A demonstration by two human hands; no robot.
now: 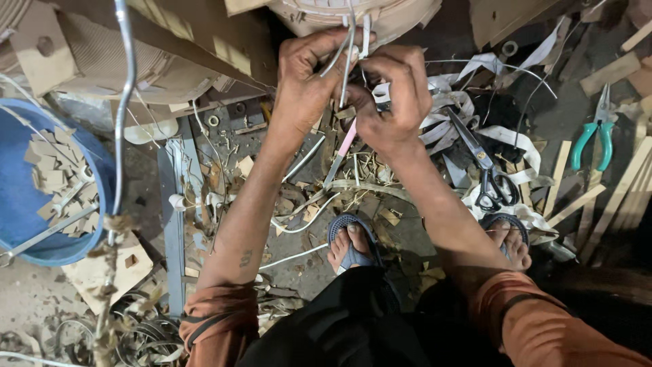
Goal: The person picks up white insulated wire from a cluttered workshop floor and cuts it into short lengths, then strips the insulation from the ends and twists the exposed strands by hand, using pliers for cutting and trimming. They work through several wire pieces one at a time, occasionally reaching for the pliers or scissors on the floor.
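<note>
My left hand (305, 75) and my right hand (394, 92) meet at the top centre, both pinched on thin grey-white wires (348, 51) that run up to a round tan paper-wrapped coil (401, 17). A slim tool with a pink handle (345, 146) pokes down from under my right hand. My two feet in blue sandals (350, 245) rest on the littered floor below.
Black scissors (485, 173) lie on white tape strips to the right. Green-handled pliers (594, 132) lie at far right among wooden sticks. A blue tub (20, 204) with cardboard bits stands left. A bent metal rod (122, 102) hangs at upper left. Another large coil (122, 61) sits behind.
</note>
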